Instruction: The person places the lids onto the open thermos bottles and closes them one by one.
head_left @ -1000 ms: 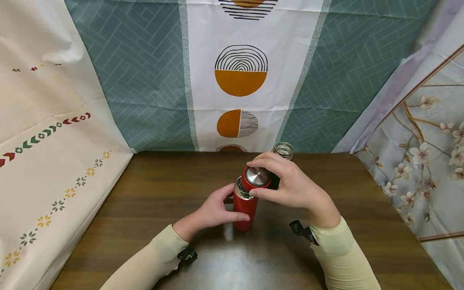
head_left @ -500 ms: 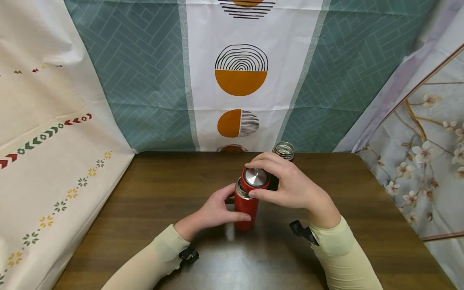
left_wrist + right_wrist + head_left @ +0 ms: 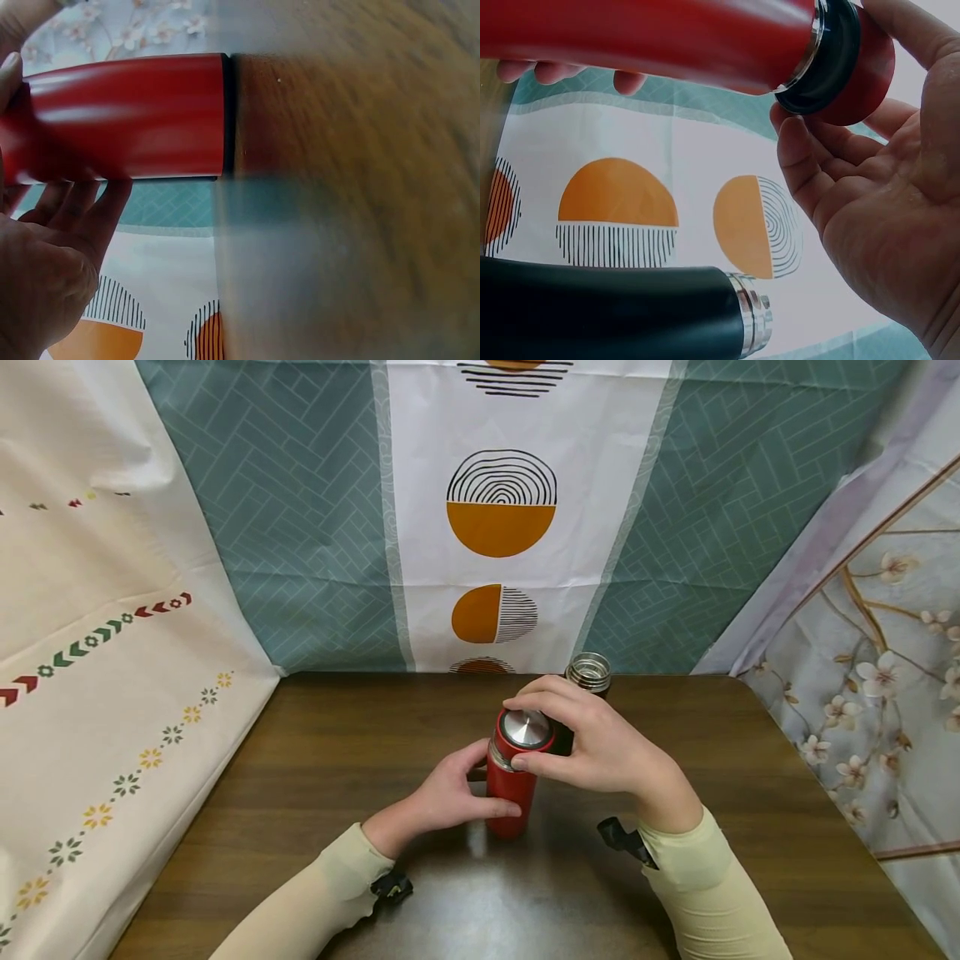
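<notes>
A red thermos flask (image 3: 510, 797) stands upright on the table, its black base seen in the left wrist view. Around its body my left hand (image 3: 442, 789) is curled, thumb in front and fingers behind. My right hand (image 3: 600, 739) grips a red lid (image 3: 870, 75) with a steel top by its rim, between thumb and fingers. The lid sits at the flask's mouth, slightly tilted; in the right wrist view its dark inner part (image 3: 825, 64) meets the steel neck ring. Behind my right hand stands a black thermos flask (image 3: 615, 307) with a bare steel neck, mostly hidden in the head view.
The brown wooden table (image 3: 337, 727) reaches back to a patterned green and white curtain (image 3: 315, 527). A cream cloth (image 3: 112, 693) hangs on the left, and a floral cloth (image 3: 862, 718) on the right.
The red lid has come down and left onto the mouth of the red flask, narrowing the gap where the opening showed. My left hand keeps its hold on the flask.
</notes>
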{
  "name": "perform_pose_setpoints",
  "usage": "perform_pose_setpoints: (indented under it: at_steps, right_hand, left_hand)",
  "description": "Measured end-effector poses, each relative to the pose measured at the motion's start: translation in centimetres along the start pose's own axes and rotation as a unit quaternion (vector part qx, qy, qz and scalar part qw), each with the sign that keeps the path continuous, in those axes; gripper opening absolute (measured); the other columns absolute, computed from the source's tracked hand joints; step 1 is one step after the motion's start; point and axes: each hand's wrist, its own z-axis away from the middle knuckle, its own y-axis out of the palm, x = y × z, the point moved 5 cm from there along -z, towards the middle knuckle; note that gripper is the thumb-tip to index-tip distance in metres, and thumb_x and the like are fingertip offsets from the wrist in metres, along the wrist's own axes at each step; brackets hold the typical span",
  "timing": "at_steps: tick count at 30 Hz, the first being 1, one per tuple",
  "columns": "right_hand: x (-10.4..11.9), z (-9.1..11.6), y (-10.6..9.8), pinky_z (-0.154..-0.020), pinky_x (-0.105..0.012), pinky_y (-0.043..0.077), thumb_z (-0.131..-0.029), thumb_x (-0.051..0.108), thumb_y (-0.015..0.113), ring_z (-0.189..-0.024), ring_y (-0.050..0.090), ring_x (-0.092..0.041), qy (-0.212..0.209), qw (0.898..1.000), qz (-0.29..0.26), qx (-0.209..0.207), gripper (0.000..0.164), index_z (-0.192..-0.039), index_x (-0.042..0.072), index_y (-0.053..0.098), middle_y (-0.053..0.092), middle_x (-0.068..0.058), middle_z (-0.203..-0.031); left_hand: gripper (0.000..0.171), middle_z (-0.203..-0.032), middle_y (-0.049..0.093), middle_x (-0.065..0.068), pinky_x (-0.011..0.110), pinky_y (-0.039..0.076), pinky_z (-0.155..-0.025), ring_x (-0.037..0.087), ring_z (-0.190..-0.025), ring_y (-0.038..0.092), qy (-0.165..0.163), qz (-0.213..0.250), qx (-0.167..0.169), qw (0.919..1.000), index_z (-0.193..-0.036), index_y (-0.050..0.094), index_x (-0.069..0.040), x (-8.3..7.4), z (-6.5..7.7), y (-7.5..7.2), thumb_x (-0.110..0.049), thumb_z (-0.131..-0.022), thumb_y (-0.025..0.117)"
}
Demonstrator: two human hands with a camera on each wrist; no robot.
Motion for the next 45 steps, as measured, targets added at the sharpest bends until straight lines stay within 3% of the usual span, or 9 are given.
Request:
perform_pose_setpoints:
  at_steps: [5,15,27,45]
  right_hand:
    - [-0.09,-0.05,0.14,-0.097,-0.027,0.059,-0.092,0.029,0.095,-0.125,0.064,-0.015,0.011,1.000,0.001,0.003,0.056,-0.141,0.013,0.073,0.066,0.003,-0.137]
    - [0.19,-0.13,0.48,-0.094,-0.030,0.060,-0.089,0.021,0.096,-0.123,0.065,-0.018,0.002,1.000,0.010,-0.011,0.057,-0.140,0.012,0.073,0.068,0.000,-0.135]
    - [0.20,-0.18,0.57,-0.097,-0.027,0.058,-0.092,0.027,0.094,-0.125,0.063,-0.016,0.003,1.000,0.010,-0.013,0.053,-0.138,0.011,0.074,0.067,0.002,-0.135]
    - [0.32,-0.26,0.73,-0.097,-0.028,0.058,-0.089,0.024,0.097,-0.123,0.065,-0.018,-0.004,1.000,0.023,-0.020,0.056,-0.138,0.011,0.074,0.068,0.000,-0.134]
  left_hand:
    - [0.065,-0.137,0.072,-0.007,0.054,0.055,-0.111,0.018,-0.128,0.067,0.002,0.007,0.002,1.0000,-0.146,0.064,-0.024,0.02,-0.05,0.03,-0.023,-0.090,0.096]
    - [0.065,-0.138,0.072,-0.006,0.055,0.055,-0.111,0.018,-0.128,0.067,-0.005,0.015,0.005,0.9999,-0.147,0.064,-0.024,0.28,-0.03,0.08,-0.023,-0.090,0.096]
    - [0.069,-0.140,0.070,-0.010,0.057,0.055,-0.112,0.017,-0.130,0.066,-0.012,0.017,0.013,0.9997,-0.150,0.061,-0.029,0.19,0.14,0.02,-0.024,-0.090,0.095]
    - [0.070,-0.145,0.069,-0.009,0.056,0.053,-0.115,0.017,-0.134,0.065,-0.015,-0.005,0.022,0.9996,-0.153,0.060,-0.028,0.47,0.42,-0.29,-0.027,-0.092,0.094]
